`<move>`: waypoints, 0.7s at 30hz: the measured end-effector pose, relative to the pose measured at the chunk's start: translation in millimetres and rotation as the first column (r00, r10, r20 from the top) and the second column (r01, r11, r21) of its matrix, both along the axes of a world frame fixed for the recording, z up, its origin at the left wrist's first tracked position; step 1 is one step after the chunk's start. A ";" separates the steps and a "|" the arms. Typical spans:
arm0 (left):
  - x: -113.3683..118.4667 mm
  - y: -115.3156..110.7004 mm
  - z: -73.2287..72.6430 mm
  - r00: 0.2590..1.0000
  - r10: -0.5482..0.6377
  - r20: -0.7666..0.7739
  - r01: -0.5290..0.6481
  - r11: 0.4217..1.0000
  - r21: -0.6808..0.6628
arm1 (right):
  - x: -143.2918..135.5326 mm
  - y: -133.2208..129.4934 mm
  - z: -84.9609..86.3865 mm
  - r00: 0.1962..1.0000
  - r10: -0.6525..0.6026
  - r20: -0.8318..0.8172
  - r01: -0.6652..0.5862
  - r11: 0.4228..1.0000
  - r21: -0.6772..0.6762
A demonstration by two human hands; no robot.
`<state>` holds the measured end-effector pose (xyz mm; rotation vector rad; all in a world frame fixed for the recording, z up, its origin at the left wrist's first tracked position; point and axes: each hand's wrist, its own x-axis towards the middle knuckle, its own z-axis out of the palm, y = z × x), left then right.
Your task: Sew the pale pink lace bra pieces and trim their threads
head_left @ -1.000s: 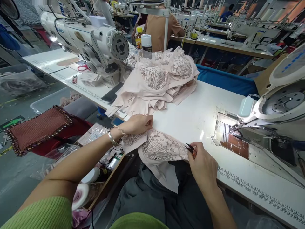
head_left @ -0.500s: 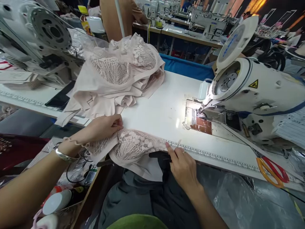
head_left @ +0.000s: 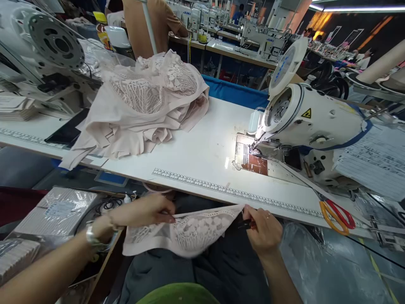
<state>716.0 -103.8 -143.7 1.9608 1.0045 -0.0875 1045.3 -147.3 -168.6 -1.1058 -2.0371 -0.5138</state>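
A pale pink lace piece (head_left: 199, 230) is stretched between my hands over my lap, in front of the table's near edge. My left hand (head_left: 158, 210) pinches its upper edge near the middle, slightly blurred. My right hand (head_left: 261, 228) grips its pointed right end, and a small dark tool (head_left: 244, 224) shows by those fingers. Beyond my left hand, a heap of similar pale lace garments (head_left: 136, 105) lies on the white table (head_left: 190, 156). The lit needle area of a white sewing machine (head_left: 303, 114) is further back, to the right.
Orange and red scissors (head_left: 337, 216) lie at the table's right edge. A second machine (head_left: 57, 42) stands at the left. Plastic-wrapped stacks (head_left: 58, 211) sit low on the left. Beyond the table, a person (head_left: 145, 25) is near more machines.
Both hands have moved down toward my lap, lifting the lace piece off the table edge and pulling it taut. The right fingers have closed on its end. The view has shifted right.
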 end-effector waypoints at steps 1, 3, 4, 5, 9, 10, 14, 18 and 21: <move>11.4 -0.3 -14.2 0.999 -0.023 -0.039 0.024 0.999 0.045 | 5.5 -1.2 -1.4 1.000 -0.021 0.017 0.022 0.999 -0.026; 32.8 4.0 -47.1 0.988 0.025 -0.156 0.003 0.985 0.173 | 11.6 -1.2 -6.3 0.998 -0.061 0.012 0.062 0.992 -0.109; 42.3 7.7 -63.8 0.978 0.069 -0.196 -0.026 0.976 0.216 | 12.4 0.1 -8.8 0.996 -0.086 -0.016 0.083 0.986 -0.142; 50.7 11.4 -79.4 0.972 0.101 -0.213 -0.047 0.968 0.245 | 12.0 2.0 -10.6 0.992 -0.113 -0.055 0.102 0.981 -0.164; 74.9 14.1 -117.6 0.955 0.174 -0.242 -0.090 0.942 0.322 | 2.2 15.4 -6.0 0.979 -0.134 -0.156 0.090 0.962 -0.259; 77.6 10.0 -121.7 0.952 0.180 -0.246 -0.089 0.935 0.343 | -1.4 19.4 -2.7 0.982 -0.109 -0.151 0.059 0.951 -0.302; 69.0 -13.3 -140.2 0.980 0.074 -0.182 0.007 0.911 0.412 | -14.2 31.7 6.1 0.992 0.098 -0.085 -0.126 0.888 -0.443; 54.4 -23.1 -168.0 0.970 0.037 -0.240 0.089 0.866 0.492 | -10.4 30.8 5.3 0.962 0.233 -0.139 -0.271 0.834 -0.480; 60.7 -25.8 -159.6 0.962 0.014 -0.272 0.132 0.849 0.511 | 12.7 30.4 7.8 0.961 0.209 -0.184 -0.269 0.865 -0.423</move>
